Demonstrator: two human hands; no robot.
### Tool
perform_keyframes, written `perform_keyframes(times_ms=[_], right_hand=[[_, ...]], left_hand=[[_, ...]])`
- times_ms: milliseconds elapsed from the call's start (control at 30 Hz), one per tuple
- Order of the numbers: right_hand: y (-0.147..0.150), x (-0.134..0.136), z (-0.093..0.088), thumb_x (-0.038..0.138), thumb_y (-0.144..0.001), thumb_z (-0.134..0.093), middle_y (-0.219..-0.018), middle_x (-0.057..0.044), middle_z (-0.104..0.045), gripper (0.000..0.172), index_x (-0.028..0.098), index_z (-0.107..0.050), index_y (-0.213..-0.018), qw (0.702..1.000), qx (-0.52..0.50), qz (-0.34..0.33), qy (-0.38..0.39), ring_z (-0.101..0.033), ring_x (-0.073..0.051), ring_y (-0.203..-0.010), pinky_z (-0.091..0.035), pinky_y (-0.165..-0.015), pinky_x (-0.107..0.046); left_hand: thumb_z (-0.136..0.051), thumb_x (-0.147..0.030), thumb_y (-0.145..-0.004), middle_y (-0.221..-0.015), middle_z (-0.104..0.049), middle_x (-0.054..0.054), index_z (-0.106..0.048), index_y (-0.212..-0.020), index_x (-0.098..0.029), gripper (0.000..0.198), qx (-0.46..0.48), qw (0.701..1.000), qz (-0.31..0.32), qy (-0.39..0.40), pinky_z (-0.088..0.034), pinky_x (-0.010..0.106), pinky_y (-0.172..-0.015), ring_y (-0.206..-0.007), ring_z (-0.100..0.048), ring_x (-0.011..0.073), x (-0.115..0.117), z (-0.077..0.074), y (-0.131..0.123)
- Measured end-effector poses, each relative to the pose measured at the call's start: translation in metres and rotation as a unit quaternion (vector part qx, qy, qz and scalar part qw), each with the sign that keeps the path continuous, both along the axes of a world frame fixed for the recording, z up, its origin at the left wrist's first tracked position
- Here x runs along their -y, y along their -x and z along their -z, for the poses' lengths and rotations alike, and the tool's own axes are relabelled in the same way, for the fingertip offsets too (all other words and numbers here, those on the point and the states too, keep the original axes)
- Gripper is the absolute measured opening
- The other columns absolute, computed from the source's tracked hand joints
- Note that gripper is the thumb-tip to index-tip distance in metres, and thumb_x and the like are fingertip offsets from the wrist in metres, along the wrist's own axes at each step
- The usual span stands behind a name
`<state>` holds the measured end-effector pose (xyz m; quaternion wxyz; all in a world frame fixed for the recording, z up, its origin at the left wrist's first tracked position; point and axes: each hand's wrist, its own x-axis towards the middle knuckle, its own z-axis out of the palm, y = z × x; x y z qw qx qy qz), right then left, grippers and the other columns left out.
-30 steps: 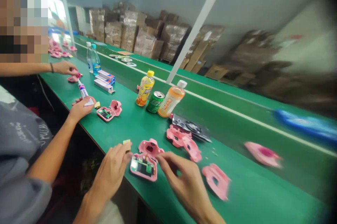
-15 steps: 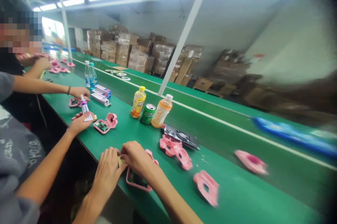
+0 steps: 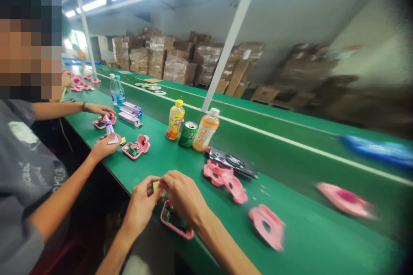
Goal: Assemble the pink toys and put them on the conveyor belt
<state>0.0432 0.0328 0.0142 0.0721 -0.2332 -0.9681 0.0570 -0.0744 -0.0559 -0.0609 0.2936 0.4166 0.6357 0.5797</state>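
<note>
Fingers of left hand, right hand pinch yellow piece | pink case uncovered

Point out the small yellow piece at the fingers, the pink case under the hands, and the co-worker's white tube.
Small yellow piece [image 3: 156,186]: head view, its exposed face.
Pink case [image 3: 180,233]: head view, its lower rim.
White tube [image 3: 109,126]: head view, its body.

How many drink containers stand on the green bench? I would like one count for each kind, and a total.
Plastic bottles: 4 (yellow drink bottle, orange drink bottle, clear bottle, blue-tinted bottle)
Green drink cans: 1
Total: 5
</note>
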Motion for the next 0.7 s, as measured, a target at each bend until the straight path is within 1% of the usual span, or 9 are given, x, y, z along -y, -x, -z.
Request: perform_keyframes(times_ms=[133, 233, 300, 367, 467, 500, 567, 633, 700], right_hand=[[-0.015, -0.006, -0.009, 0.015, -0.099, -0.057, -0.096, -0.005, -0.071, 0.011, 0.019, -0.067, -0.097, 0.999, 0.017, -0.016, -0.031, -0.065, -0.019, -0.090, -0.047, -0.073, -0.026], [-0.020, -0.006, -0.011, 0.012, -0.098, -0.057, -0.097, -0.007, -0.069, 0.008, 0.018, -0.064, -0.099, 0.998, 0.041, -0.021, -0.053, -0.064, -0.022, -0.091, -0.046, -0.065, -0.028], [-0.021, -0.003, -0.009, 0.009, -0.097, -0.055, -0.096, -0.008, -0.067, 0.011, 0.017, -0.062, -0.099, 0.994, 0.060, -0.022, -0.084, -0.063, -0.023, -0.091, -0.045, -0.059, -0.028], [-0.021, 0.001, -0.002, 0.007, -0.095, -0.055, -0.094, -0.008, -0.065, 0.012, 0.018, -0.060, -0.101, 0.990, 0.073, -0.017, -0.120, -0.062, -0.023, -0.090, -0.045, -0.057, -0.027], [-0.025, 0.002, 0.011, 0.013, -0.093, -0.062, -0.093, -0.006, -0.062, 0.012, 0.018, -0.057, -0.102, 0.989, 0.060, -0.010, -0.136, -0.060, -0.023, -0.086, -0.048, -0.058, -0.028], [-0.027, 0.001, 0.015, 0.014, -0.093, -0.065, -0.095, -0.006, -0.061, 0.013, 0.018, -0.056, -0.102, 0.990, 0.050, -0.013, -0.131, -0.060, -0.022, -0.085, -0.050, -0.060, -0.029], [-0.029, -0.001, 0.021, 0.015, -0.092, -0.067, -0.095, -0.006, -0.060, 0.014, 0.018, -0.056, -0.100, 0.990, 0.029, -0.034, -0.132, -0.059, -0.022, -0.085, -0.051, -0.062, -0.029], [-0.030, -0.002, 0.024, 0.011, -0.093, -0.064, -0.094, -0.006, -0.060, 0.011, 0.017, -0.056, -0.098, 0.985, 0.009, -0.063, -0.158, -0.057, -0.022, -0.086, -0.051, -0.065, -0.030], [-0.028, 0.000, 0.025, 0.009, -0.095, -0.058, -0.094, -0.008, -0.061, 0.007, 0.016, -0.057, -0.097, 0.977, -0.010, -0.087, -0.196, -0.056, -0.022, -0.086, -0.052, -0.068, -0.031]], left_hand=[[-0.070, -0.057, -0.083, -0.080, -0.071, 0.004, -0.069, -0.107, -0.015, 0.048, 0.088, 0.996, 0.016, -0.018, -0.046, 0.023, -0.053, -0.065, -0.065, 0.0169, -0.005, 0.002, -0.015], [-0.074, -0.054, -0.080, -0.072, -0.068, 0.001, -0.071, -0.105, -0.015, 0.046, 0.122, 0.992, 0.019, -0.029, -0.044, 0.023, -0.051, -0.059, -0.061, 0.0148, -0.008, 0.001, -0.023], [-0.073, -0.052, -0.083, -0.074, -0.069, 0.002, -0.072, -0.103, -0.016, 0.042, 0.135, 0.990, 0.016, -0.038, -0.047, 0.023, -0.055, -0.062, -0.061, 0.0147, -0.011, -0.002, -0.026], [-0.073, -0.050, -0.084, -0.081, -0.072, 0.004, -0.074, -0.102, -0.017, 0.038, 0.146, 0.988, 0.014, -0.048, -0.050, 0.024, -0.062, -0.069, -0.064, 0.0152, -0.013, -0.004, -0.028], [-0.081, -0.047, -0.076, -0.087, -0.074, 0.005, -0.075, -0.104, -0.017, 0.042, 0.195, 0.978, 0.043, -0.063, -0.051, 0.025, -0.069, -0.074, -0.064, 0.0158, -0.014, -0.008, -0.026], [-0.083, -0.047, -0.074, -0.087, -0.074, 0.006, -0.075, -0.105, -0.016, 0.045, 0.227, 0.970, 0.060, -0.064, -0.052, 0.026, -0.070, -0.073, -0.064, 0.0159, -0.014, -0.009, -0.025], [-0.085, -0.048, -0.072, -0.085, -0.074, 0.007, -0.076, -0.106, -0.016, 0.048, 0.314, 0.943, 0.091, -0.061, -0.052, 0.028, -0.071, -0.073, -0.064, 0.0166, -0.013, -0.010, -0.021], [-0.085, -0.049, -0.072, -0.082, -0.074, 0.008, -0.078, -0.101, -0.014, 0.045, 0.391, 0.913, 0.101, -0.059, -0.052, 0.028, -0.070, -0.072, -0.064, 0.0164, -0.011, -0.013, -0.018], [-0.087, -0.047, -0.070, -0.078, -0.072, 0.007, -0.080, -0.094, -0.013, 0.043, 0.424, 0.898, 0.101, -0.058, -0.051, 0.026, -0.067, -0.069, -0.062, 0.0150, -0.010, -0.015, -0.017]])
